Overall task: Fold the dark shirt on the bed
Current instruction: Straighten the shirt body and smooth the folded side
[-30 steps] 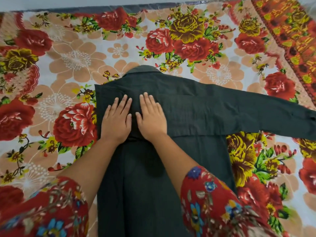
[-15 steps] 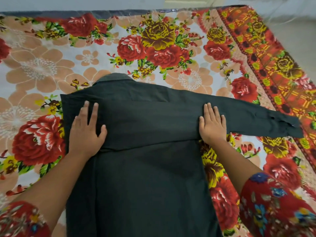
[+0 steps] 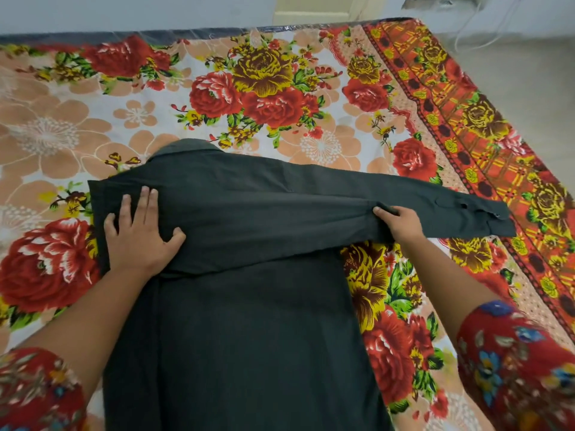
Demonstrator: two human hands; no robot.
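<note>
Dark shirt (image 3: 249, 321) pinned by spread-fingered left hand (image 3: 140, 234); far-right sleeve (image 3: 451, 209) pinched by right hand (image 3: 401, 223), presumably to be folded across.

Floral sheet (image 3: 280, 98) with red and yellow roses covers the bed (image 3: 93, 37); orange patterned border (image 3: 466, 126) at right. Pale floor (image 3: 529, 73), white cables (image 3: 466, 23) and a cream door (image 3: 314, 9) lie beyond.

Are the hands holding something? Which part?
The right hand grips the dark shirt by its outstretched sleeve, a little short of the cuff. The left hand holds nothing; it only presses flat on the shirt.
</note>
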